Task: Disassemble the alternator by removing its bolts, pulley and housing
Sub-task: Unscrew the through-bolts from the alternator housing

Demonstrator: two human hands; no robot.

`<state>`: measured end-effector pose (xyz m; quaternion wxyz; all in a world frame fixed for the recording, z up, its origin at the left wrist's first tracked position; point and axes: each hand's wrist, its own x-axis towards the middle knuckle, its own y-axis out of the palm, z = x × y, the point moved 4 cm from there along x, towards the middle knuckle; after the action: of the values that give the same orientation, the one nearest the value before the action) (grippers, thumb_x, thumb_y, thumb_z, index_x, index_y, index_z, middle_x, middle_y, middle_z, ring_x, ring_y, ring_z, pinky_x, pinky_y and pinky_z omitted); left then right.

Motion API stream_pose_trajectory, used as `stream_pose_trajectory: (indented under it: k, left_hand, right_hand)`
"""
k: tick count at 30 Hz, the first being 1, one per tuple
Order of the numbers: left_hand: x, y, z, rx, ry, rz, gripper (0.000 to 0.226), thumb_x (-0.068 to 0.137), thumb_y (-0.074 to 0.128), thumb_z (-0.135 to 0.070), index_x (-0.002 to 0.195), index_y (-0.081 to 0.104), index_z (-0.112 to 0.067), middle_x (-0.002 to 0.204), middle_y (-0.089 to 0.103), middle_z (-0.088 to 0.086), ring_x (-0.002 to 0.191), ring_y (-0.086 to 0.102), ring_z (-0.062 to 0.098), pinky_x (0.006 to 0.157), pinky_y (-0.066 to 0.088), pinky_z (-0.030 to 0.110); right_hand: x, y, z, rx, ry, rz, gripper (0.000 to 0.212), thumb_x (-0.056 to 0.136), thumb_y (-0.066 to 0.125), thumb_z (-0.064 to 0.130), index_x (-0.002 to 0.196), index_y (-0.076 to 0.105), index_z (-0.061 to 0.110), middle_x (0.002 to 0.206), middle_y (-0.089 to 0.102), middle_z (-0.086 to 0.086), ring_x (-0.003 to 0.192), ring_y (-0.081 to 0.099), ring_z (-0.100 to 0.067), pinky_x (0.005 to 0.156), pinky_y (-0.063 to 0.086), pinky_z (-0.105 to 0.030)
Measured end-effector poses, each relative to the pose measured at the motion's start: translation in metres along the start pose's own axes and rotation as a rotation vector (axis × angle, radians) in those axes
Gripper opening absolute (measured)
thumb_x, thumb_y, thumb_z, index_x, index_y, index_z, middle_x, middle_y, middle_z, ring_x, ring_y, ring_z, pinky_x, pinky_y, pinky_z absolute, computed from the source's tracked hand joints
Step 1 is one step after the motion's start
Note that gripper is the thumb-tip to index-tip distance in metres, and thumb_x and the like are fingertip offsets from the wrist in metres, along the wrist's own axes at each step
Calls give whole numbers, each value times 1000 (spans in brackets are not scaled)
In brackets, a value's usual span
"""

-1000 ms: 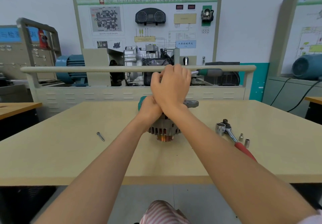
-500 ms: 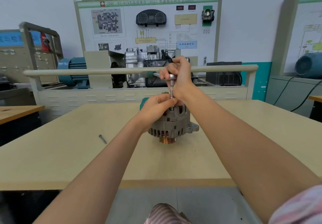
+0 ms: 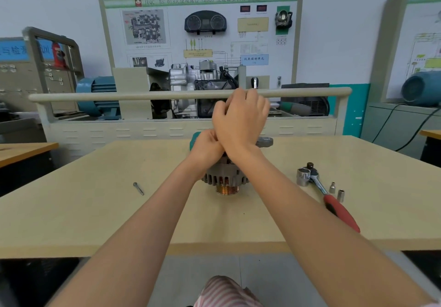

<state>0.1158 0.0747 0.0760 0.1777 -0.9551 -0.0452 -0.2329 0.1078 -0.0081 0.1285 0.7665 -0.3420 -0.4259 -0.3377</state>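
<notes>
The alternator [image 3: 225, 174] stands pulley-down at table [image 3: 95, 211] centre; left hand [image 3: 206, 148] steadies it, right hand [image 3: 241, 120] curls above (its grip is hidden). Keep the tool vertical; ratchet [image 3: 319, 187] lies at three o'clock.

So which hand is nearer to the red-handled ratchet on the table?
Right. The right hand is raised above the alternator, left of the ratchet; the left hand sits farther left.

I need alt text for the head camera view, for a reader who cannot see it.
Two bare hands, left hand and right hand, work on top of an alternator standing on a table. A ratchet wrench lies to its right, a bolt to its left.
</notes>
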Motion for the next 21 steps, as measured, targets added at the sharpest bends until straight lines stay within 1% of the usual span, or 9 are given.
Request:
stream_pose_trajectory:
  k: [3,6,8,12,14,16,18,19,21]
  left_hand:
    - [0,2,-4,-27,1,56,33,89,49,-2,65,57,-23,48,59,-17,49,54,-8,48,40,8]
    - [-1,4,-6,-40,-6,117,28,93,50,-11,74,61,-27,55,63,-19,51,56,-9,48,39,6]
    - [-3,3,-8,-53,0,135,24,95,51,-18,79,64,-29,62,67,-19,57,59,-10,48,40,5]
    - [-4,4,-10,-113,4,160,19,96,52,-25,93,70,-27,83,74,-14,74,66,-6,56,42,4]
    - [-4,3,-9,-122,0,152,18,95,54,-26,92,71,-28,87,74,-12,79,67,-3,60,44,6]
    - [-5,2,-8,-117,5,133,16,94,56,-27,91,72,-29,86,74,-12,81,67,0,63,46,10]
    - [-5,1,-7,-91,10,103,17,93,57,-22,85,70,-29,76,73,-14,74,66,2,60,45,11]
    - [-4,0,-5,-69,5,78,22,92,56,-15,78,68,-27,67,70,-15,69,64,3,57,44,11]
    - [-2,-2,-1,-7,-30,-2,27,91,52,-6,70,60,-22,60,63,-11,65,55,7,55,42,15]
  right_hand:
    - [10,-2,0,326,55,-24,31,88,46,21,57,43,15,64,45,5,71,41,-14,90,30,-33]
    - [18,5,5,633,95,87,52,90,46,17,41,27,22,36,25,12,40,29,-8,57,31,-24]
    - [23,15,4,846,198,233,54,91,45,15,40,27,21,32,23,12,37,24,-7,48,24,-23]
    - [33,25,-2,1312,497,542,58,92,36,16,35,32,20,34,32,4,42,36,-14,70,43,-30]
    - [35,26,-6,1457,562,587,61,92,35,18,31,35,19,35,37,-1,46,39,-17,78,44,-34]
    - [30,24,-6,1383,545,532,57,93,35,16,36,40,16,38,43,1,50,43,-16,80,44,-33]
    - [21,17,-4,1112,411,358,50,94,37,13,45,50,13,45,49,5,53,47,-8,74,44,-25]
    - [16,12,-2,899,278,248,45,94,38,12,52,56,9,53,51,4,59,49,-7,75,43,-24]
    - [5,7,7,327,-14,92,30,91,40,15,73,62,3,75,53,-3,80,49,-17,92,37,-32]
